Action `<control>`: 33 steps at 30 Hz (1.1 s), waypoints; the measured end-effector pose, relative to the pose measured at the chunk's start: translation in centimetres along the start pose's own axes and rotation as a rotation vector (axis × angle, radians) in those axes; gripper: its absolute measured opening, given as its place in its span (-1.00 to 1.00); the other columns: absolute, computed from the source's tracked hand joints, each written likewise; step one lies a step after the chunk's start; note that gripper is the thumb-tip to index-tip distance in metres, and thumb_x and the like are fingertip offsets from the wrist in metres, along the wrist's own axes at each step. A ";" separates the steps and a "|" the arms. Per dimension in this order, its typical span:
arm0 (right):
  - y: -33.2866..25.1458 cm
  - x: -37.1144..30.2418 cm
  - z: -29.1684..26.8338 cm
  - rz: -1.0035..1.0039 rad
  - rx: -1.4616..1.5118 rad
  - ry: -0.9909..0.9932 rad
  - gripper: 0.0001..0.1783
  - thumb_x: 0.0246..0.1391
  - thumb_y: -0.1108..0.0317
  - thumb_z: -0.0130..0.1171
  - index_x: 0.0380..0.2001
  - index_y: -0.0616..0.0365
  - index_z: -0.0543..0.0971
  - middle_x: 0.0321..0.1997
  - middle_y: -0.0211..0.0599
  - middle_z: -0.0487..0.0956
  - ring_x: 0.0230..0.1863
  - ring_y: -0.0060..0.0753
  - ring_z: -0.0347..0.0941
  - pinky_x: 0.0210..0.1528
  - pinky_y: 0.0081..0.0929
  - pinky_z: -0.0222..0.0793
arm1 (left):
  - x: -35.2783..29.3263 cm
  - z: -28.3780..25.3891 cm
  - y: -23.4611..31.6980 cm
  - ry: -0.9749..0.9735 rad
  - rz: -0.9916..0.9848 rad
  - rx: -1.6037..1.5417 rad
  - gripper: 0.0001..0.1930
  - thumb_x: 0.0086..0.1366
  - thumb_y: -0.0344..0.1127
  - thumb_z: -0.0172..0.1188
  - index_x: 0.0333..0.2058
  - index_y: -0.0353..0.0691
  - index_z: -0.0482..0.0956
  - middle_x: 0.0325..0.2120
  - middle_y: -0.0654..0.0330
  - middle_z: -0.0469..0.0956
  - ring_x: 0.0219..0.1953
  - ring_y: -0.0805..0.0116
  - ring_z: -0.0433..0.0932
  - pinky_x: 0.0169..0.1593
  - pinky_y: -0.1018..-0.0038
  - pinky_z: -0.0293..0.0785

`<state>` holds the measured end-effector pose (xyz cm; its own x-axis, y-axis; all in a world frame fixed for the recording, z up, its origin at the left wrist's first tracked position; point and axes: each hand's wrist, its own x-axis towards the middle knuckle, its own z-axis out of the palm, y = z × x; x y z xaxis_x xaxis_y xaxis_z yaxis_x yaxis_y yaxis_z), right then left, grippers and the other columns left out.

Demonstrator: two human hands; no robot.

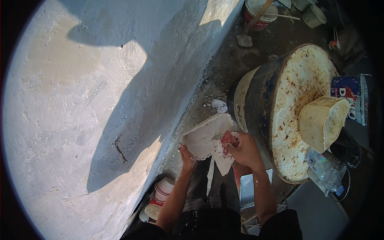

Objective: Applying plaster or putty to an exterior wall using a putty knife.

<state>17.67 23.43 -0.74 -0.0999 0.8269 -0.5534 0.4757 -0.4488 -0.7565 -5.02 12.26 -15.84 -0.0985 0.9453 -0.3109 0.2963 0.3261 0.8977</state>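
Observation:
A shallow off-white pan (212,127) with pale plaster smeared inside is in front of my legs. My left hand (187,157) grips it at its lower left corner, the fingers up along the side and partly hidden. My right hand (247,151) is closed round the red handle (230,139) of a trowel. The trowel's flat blade (223,161) is coated with white plaster. It lies over the pan's lower right edge, its tip pointing down toward me. White flecks stick to both hands and the right forearm.
A plastered wall (72,100) with a protruding twig (120,152) rises on the left. On the right stands a rusty drum (288,120), carrying a cut plastic container (320,124). A clear bottle (326,172), a blue tin (352,98) and buckets (261,14) are around it.

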 end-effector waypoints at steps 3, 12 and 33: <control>0.0 0.5 0.2 -0.035 0.012 -0.049 -0.79 -0.18 0.40 0.21 -0.49 0.36 0.49 -0.64 0.04 0.49 -0.56 -0.10 0.52 -0.47 -0.28 0.32 | 0.3 0.3 0.6 0.135 0.234 0.321 -0.44 0.46 -0.04 -0.37 0.15 -0.48 0.05 0.04 -0.10 0.25 0.08 0.08 0.27 0.20 0.25 0.14; -0.2 1.6 1.4 -0.162 0.056 -0.137 -0.78 -0.19 0.41 0.24 -0.42 0.31 0.54 -0.59 -0.07 0.51 -0.56 -0.43 0.41 -0.44 -0.39 0.31 | 1.4 -0.4 2.2 -0.003 -0.363 -0.735 -0.32 0.35 0.28 -0.32 0.19 -0.15 0.17 0.11 0.16 0.31 0.13 0.24 0.36 0.16 0.24 0.33; 0.9 2.6 4.5 0.014 0.698 -0.089 -0.86 0.02 0.53 0.16 -0.31 0.35 0.54 -0.43 -0.32 0.58 -0.45 -0.67 0.46 -0.45 -0.65 0.34 | 1.5 0.9 4.4 0.020 -0.346 -0.959 -0.41 0.45 0.07 -0.42 0.17 -0.34 0.17 0.05 -0.01 0.39 0.07 0.17 0.44 0.13 0.27 0.39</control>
<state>13.94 23.62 -4.40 -0.1833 0.8018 -0.5688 -0.1916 -0.5967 -0.7793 -3.00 15.14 -12.65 -0.0531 0.7958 -0.6032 -0.6366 0.4384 0.6345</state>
